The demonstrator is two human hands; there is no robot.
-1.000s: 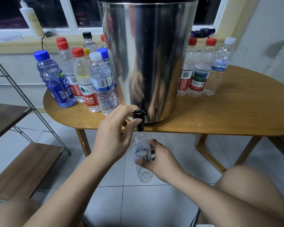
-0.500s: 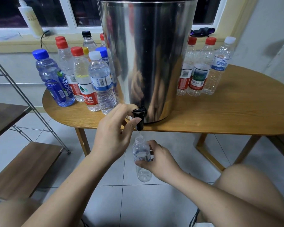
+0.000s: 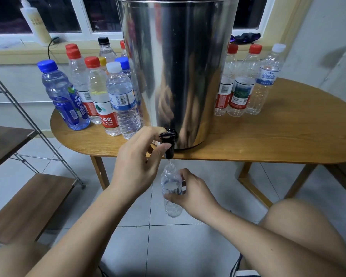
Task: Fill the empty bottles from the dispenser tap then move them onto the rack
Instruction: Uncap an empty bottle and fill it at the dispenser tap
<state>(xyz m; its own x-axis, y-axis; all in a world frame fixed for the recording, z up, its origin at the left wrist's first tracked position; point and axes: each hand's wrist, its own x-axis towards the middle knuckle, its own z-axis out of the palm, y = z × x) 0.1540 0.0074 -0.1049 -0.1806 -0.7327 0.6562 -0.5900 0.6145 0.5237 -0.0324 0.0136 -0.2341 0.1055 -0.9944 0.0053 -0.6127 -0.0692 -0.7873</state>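
A tall steel dispenser (image 3: 178, 66) stands on the wooden table (image 3: 268, 136), its black tap (image 3: 169, 142) hanging over the front edge. My left hand (image 3: 136, 164) pinches the tap lever between thumb and fingers. Right below the spout, my right hand (image 3: 192, 194) grips a small clear uncapped bottle (image 3: 171, 188) upright around its label. A thin stream of water falls into the bottle's mouth. The bottle holds water up to about its label.
Several capped bottles (image 3: 100, 92) crowd the table left of the dispenser, three more bottles (image 3: 246, 80) stand to its right. A metal-framed rack with wooden shelves (image 3: 26, 204) is at the left. My knee (image 3: 304, 220) is low on the right, above a tiled floor.
Both hands stay in place at the tap and bottle. The view has shifted slightly; water keeps running into the bottle.
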